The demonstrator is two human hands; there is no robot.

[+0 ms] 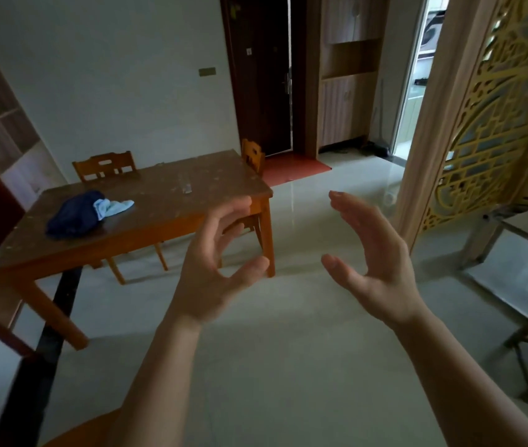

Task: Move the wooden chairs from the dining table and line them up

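Two wooden chairs remain at the bench (146,201): a far chair (105,165) tucked behind it and an end chair (252,154) at its door-side end. Left hand (215,262) and right hand (375,259) hover before the bench, each grip spread and empty. Judging by this, the fetching step comes next: approach the end chair and grasp its backrest.

Orange-brown wooden chairs (105,166), speckled brown dining table (146,201), navy cloth (74,214), pale blue cloth (112,207), red doormat (291,167), gold lattice screen (494,108)
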